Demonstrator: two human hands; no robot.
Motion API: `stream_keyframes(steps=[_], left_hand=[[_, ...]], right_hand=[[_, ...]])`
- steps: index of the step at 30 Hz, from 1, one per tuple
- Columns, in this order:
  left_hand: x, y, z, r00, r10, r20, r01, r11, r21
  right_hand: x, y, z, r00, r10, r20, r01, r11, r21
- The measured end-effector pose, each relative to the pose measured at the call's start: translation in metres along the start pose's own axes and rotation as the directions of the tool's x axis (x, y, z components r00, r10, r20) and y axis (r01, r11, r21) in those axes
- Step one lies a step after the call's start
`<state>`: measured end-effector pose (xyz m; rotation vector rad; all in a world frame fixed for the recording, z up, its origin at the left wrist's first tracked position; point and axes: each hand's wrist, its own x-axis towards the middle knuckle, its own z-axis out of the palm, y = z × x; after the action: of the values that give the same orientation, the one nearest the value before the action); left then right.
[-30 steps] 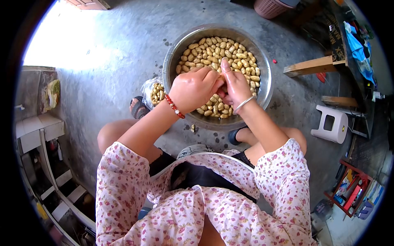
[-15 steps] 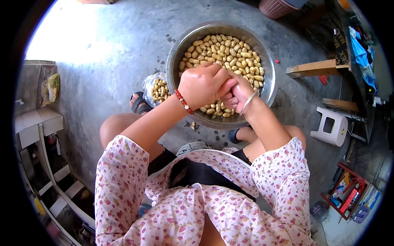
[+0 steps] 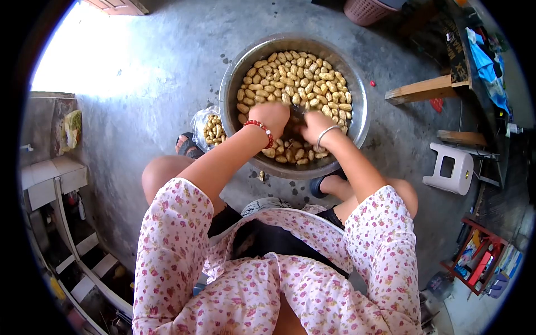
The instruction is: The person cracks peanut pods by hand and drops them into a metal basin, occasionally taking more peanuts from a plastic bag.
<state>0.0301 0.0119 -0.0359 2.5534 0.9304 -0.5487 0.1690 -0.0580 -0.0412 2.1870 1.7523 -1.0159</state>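
A wide metal basin (image 3: 359, 111) on the floor holds many unshelled peanuts (image 3: 296, 75), with dark water showing between my hands. My left hand (image 3: 272, 116), with a red bead bracelet at the wrist, reaches down into the peanuts at the near middle of the basin. Just to its right, my right hand (image 3: 316, 127), wearing a silver bangle, dips in as well. The two hands are apart, their fingertips pointing down and hidden or blurred. A clear plastic bag (image 3: 199, 124) with more peanuts stands against the basin's left side.
A loose peanut (image 3: 261, 176) lies on the floor before the basin. To the right are a wooden beam (image 3: 421, 89), a pale plastic stool (image 3: 451, 176) and a red-framed rack (image 3: 464, 283). A pink basket (image 3: 365, 12) stands at the back. Tiled shelving (image 3: 70, 178) lines the left.
My hands were clasped together above the peanuts. They have come apart and lowered into the basin, where a dark gap now shows among the peanuts.
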Motion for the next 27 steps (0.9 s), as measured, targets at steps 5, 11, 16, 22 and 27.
stream_keyframes(steps=[5, 11, 16, 22, 27], left_hand=[[0.000, -0.001, 0.001, 0.999, 0.034, -0.009, -0.035, 0.999, -0.028], [-0.005, -0.015, -0.022, 0.989, -0.124, 0.075, 0.116, 0.369, -0.922], [-0.021, -0.016, -0.045, 0.960, -0.009, 0.279, 0.259, -0.346, -0.902], [-0.021, -0.017, -0.036, 0.971, 0.122, 0.208, 0.240, -0.419, -0.876], [-0.032, -0.019, -0.046, 0.996, -0.088, 0.003, -0.011, -0.154, -0.988]], right_hand=[[-0.005, 0.003, 0.002, 0.978, -0.192, -0.079, 0.181, 0.975, -0.127], [-0.022, -0.001, -0.034, 0.922, -0.031, -0.385, 0.114, 0.974, 0.194], [-0.031, -0.012, -0.047, 0.822, -0.106, -0.560, 0.410, 0.792, 0.453], [-0.037, -0.016, -0.065, 0.993, 0.040, -0.109, 0.110, -0.042, 0.993], [-0.041, -0.014, -0.059, 0.995, -0.029, -0.099, 0.091, -0.188, 0.978]])
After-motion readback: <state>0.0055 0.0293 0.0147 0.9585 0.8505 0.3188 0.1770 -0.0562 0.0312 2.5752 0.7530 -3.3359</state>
